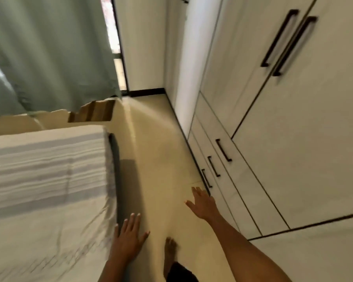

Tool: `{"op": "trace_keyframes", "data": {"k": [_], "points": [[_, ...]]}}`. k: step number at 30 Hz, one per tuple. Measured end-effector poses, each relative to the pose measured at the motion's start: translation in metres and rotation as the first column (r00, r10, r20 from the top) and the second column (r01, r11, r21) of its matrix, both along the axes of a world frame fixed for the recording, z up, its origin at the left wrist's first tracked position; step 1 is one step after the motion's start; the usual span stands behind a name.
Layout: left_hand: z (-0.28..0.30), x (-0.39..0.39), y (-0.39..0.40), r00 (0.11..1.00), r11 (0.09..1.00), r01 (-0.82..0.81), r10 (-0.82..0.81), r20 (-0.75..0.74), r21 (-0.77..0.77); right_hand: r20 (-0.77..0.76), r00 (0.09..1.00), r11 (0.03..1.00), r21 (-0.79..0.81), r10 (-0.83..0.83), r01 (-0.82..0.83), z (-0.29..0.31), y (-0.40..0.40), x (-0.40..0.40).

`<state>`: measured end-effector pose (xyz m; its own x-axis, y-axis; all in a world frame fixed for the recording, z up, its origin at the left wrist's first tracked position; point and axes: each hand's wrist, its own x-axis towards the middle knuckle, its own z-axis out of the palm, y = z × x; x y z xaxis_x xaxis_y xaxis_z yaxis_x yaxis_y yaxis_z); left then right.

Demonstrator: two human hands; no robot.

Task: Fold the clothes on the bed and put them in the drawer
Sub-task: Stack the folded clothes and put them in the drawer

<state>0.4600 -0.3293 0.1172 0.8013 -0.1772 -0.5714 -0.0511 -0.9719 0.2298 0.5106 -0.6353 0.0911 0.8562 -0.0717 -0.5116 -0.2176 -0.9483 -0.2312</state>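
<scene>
Head view, tilted and motion-blurred. The bed (45, 180) fills the left of the scene, covered by a pale sheet with grey stripes; no separate garment can be made out on the visible part of it. The left hand (126, 239) hangs at the near right edge of the bed, over the dark bed frame (115, 180), fingers straight and spread, its grip apart and holding nothing; whether it touches the bed cannot be told. The right hand (203, 204) reaches out toward the right, fingers straight and spread, grip likewise apart and empty. Its fingertips lie just beside the nearest of three dark drawer handles (206, 178) on the low drawers (228, 180) of the white wardrobe (293, 119); contact with that handle cannot be told. The drawers appear closed. Above them stand tall wardrobe doors with two long dark handles (289, 41). Between bed and wardrobe runs a strip of cream floor (161, 159), on which a bare foot (170, 249) stands near the bottom edge. A grey-green curtain (49, 47) hangs at far left, with a cardboard box (94, 112) below its hem.
</scene>
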Motion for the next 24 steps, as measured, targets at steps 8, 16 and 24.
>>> {"op": "trace_keyframes", "data": {"k": [8,16,24], "points": [[-0.037,0.182,-0.112,0.969,0.97,0.244,-0.244,0.046,0.006,-0.004,0.953,0.952,-0.037,-0.304,0.304,-0.03,-0.145,0.154],[-0.049,0.311,-0.188,0.946,0.943,0.325,-0.323,0.04,-0.068,-0.087,0.915,0.917,-0.111,-0.394,0.384,-0.083,-0.198,0.244],[-0.057,0.359,-0.201,0.892,0.892,0.451,-0.451,0.016,-0.017,0.024,0.859,0.837,-0.213,-0.511,0.504,-0.106,-0.188,0.264]]}}
